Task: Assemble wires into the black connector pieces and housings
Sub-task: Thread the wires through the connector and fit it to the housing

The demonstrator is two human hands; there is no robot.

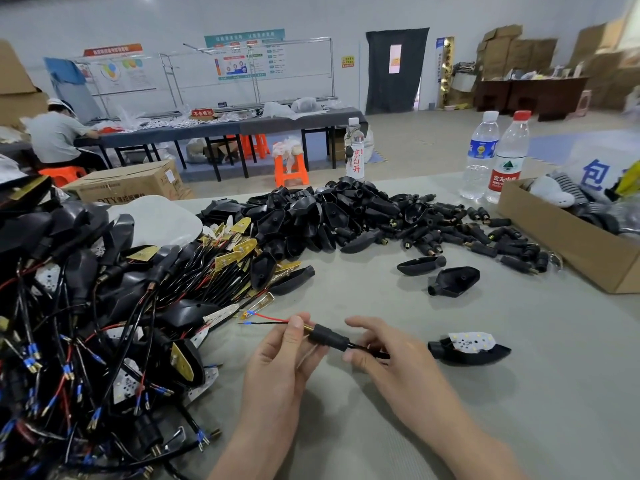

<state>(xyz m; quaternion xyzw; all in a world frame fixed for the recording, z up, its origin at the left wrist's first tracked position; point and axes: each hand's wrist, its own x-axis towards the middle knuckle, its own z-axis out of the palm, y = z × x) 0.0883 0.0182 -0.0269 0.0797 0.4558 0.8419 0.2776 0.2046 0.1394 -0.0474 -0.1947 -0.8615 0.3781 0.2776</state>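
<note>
Grey-green matting covers the tabletop [450, 393], where we have a heap of black housings [329, 216] ahead and a tangle of wired assemblies [86, 323] on our left. Nearer us, our left hand [277, 362] and right hand [391, 362] face each other. The left grip is clamped, thumb against fingers, on the connector piece [327, 336] at its brass collar; the right grip pinches the black cable [372, 354] just past the connector's other end. The connector's long axis runs left to right, in line with the cable, which leads to a housing [467, 351] lying beside the right hand. The red and black wires [266, 320] poke out leftward past the left thumb, so we judge the left hand better placed to draw them through.
</note>
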